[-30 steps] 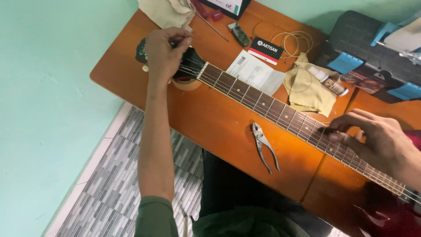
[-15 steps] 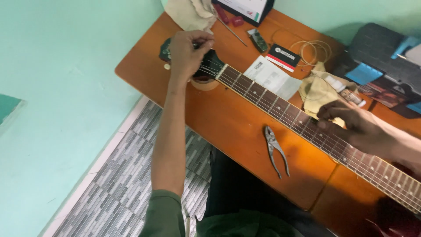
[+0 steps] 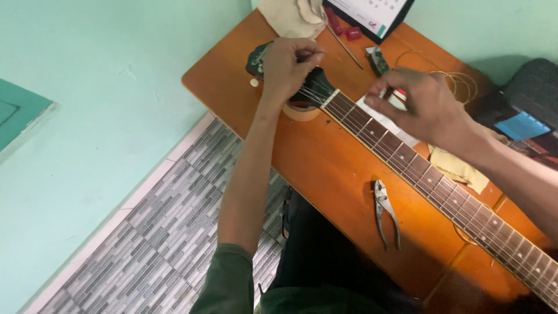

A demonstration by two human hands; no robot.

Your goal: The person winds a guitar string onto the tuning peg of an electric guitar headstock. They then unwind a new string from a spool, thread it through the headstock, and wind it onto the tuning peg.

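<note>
Since half a second ago the right hand (image 3: 427, 107) has lifted off the frets and come toward the nut, fingers pinched, though on what I cannot tell. Head view: the guitar neck (image 3: 418, 171) lies across the tabletop (image 3: 325, 174), its headstock (image 3: 261, 58) at the far left, propped on a tape roll (image 3: 302, 110) so the tuners stay free. The left hand (image 3: 285, 67) is closed around the strings there. Pliers (image 3: 385, 212) lie near the neck, within reach.
</note>
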